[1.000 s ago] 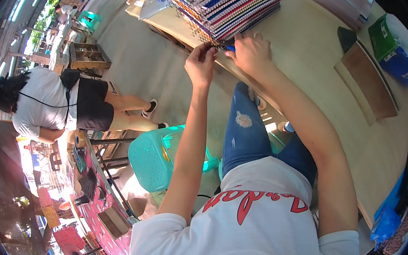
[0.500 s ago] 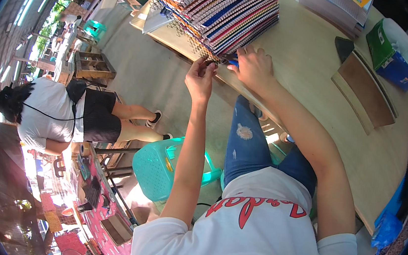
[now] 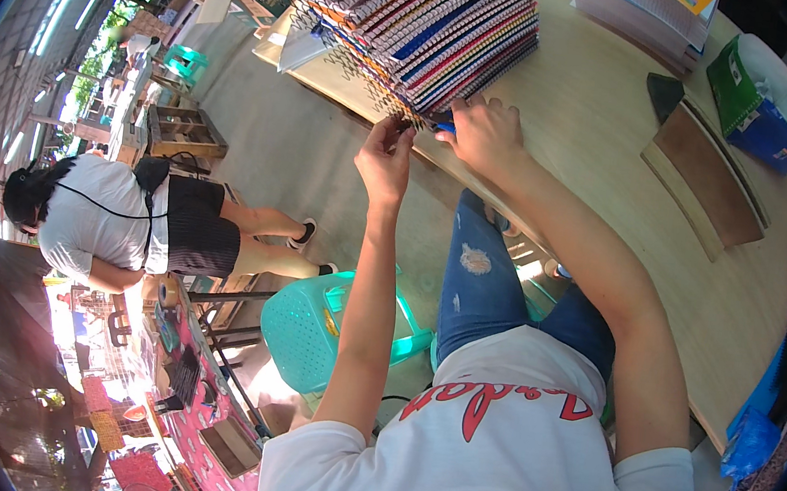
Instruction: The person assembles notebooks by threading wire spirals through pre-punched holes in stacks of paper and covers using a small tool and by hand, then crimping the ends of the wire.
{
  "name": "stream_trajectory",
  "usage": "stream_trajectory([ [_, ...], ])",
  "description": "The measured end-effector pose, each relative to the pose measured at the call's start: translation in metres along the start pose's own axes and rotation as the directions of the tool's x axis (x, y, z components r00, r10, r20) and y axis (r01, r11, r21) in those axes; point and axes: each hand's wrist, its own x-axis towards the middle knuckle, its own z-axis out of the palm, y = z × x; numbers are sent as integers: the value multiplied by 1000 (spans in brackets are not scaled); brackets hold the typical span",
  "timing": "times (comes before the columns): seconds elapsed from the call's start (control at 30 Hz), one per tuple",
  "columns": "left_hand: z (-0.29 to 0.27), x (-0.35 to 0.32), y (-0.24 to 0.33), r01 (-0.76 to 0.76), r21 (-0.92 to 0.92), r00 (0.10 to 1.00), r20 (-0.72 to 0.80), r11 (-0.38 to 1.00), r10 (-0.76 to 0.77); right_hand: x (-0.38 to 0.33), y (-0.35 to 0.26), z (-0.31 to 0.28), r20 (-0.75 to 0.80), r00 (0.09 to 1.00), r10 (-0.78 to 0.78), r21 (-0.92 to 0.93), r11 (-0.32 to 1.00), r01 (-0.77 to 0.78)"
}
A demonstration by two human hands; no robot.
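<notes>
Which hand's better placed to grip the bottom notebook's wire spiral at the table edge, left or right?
Left, probably. The left hand is raised with fingertips already at the wire spirals of the notebook stack. The right hand lies on the table, around a blue tool.

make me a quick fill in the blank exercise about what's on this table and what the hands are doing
1. Both hands work at the wire edge of a fanned stack of ____ notebooks.
2. The right hand rests on the wooden ____ and pinches a small blue tool.
3. Below the left hand, on the floor, stands a ____ plastic basket.

Missing words: spiral-bound; table; turquoise
</notes>
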Motion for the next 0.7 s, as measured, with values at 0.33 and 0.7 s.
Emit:
stream_trajectory([
  [0.33,1,3,-8,4,-88,999,-53,996,-8,1,5,-2,-5,1000,-4,138,990,4],
  [0.7,2,8,2,20,-139,999,-27,990,-25,16,5,2,165,986,-11,166,986,-17],
])
